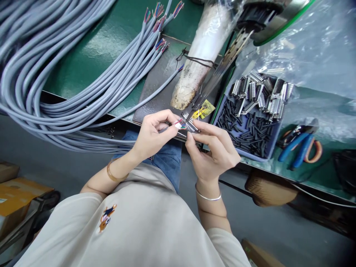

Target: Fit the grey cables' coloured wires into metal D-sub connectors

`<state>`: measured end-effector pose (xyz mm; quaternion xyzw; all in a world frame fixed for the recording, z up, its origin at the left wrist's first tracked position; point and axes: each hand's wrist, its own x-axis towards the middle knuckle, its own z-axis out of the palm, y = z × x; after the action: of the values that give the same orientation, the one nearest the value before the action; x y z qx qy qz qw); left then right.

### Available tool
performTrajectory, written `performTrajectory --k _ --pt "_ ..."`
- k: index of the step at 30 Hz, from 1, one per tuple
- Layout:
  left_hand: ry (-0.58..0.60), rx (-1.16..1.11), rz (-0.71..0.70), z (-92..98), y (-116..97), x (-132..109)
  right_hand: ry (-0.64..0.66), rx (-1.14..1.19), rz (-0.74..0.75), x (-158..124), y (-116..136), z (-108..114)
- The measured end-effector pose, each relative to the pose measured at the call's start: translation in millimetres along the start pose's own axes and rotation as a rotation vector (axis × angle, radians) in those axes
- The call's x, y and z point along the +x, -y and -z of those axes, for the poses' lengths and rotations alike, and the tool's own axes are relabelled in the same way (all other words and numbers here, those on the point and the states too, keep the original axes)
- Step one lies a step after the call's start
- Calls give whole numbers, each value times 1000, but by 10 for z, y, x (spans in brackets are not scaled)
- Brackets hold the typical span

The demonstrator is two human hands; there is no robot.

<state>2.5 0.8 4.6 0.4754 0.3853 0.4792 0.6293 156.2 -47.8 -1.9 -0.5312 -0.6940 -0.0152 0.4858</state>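
Observation:
My left hand (157, 131) is closed in a pinch on the stripped end of a grey cable, where thin coloured wires (182, 125) fan out from the fingertips. Opposite it, my right hand (215, 146) grips a small metal multi-pin connector (191, 125) between thumb and fingers. The wire ends meet the connector's row of pins; whether any is joined to it I cannot tell. Just above the connector is the lower end of a dark metal rod-like tool (207, 89). A yellow tag (204, 109) lies close behind my right fingertips.
Grey cables (91, 89) with stripped ends loop across the left of the green bench (111, 40). A stained, plastic-wrapped tube (198, 52) slopes beside the rod. At right, a blue tray (267, 155) holds connectors (261, 92) and black sleeves (247, 129). Blue-handled cutters (300, 146) lie beside it.

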Motion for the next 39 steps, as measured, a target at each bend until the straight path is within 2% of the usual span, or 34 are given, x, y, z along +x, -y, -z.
performTrajectory --k 8,11,15,18,20,28,34,39 --pt "-25 51 17 -6 35 -39 7 -53 100 -74 -10 3" --pt "-28 41 16 -12 30 -40 -8 -45 90 -78 -15 -15" --pt "11 26 43 13 18 -39 -29 35 -56 -72 -4 -14" --pt "40 42 80 47 16 -43 21 186 -252 -61 9 7" --pt "33 35 67 57 22 -48 46 248 -307 -52 15 13" --pt "-54 135 -130 -15 42 -73 -14 78 -37 -37 18 -40" --pt "-76 209 -157 -38 48 -83 -5 57 -23 -20 1 -34" --pt "-51 231 -199 -25 77 -102 2 81 -47 -11 -17 -36"
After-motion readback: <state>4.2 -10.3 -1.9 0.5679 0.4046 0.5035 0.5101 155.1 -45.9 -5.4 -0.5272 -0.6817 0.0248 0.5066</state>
